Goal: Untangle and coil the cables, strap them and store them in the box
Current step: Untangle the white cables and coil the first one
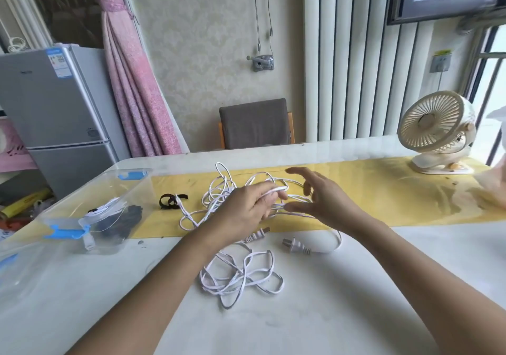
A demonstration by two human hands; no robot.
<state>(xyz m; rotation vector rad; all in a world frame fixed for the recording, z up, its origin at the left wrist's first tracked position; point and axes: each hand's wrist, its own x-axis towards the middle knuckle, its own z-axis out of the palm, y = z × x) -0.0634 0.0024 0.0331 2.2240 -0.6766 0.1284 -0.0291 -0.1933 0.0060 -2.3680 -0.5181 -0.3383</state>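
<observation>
White flat cables lie tangled on the table: one heap (219, 193) on the yellow runner, a second heap (241, 275) nearer to me. My left hand (246, 208) pinches a bundle of white cable loops above the runner. My right hand (319, 197) hovers just right of those loops with its fingers spread, holding nothing. Two white plugs (297, 246) lie on the table below my hands. A black strap (171, 200) rests left of the far heap. The clear plastic box (82, 190) with blue clips stands at the left and holds dark and white coiled cables.
A cream desk fan (438, 133) stands at the table's far right. A grey-cushioned chair (256, 123) sits behind the table. A grey fridge (54, 108) and a pink curtain (134, 86) are at the left. The box lid (16, 272) lies at the near left.
</observation>
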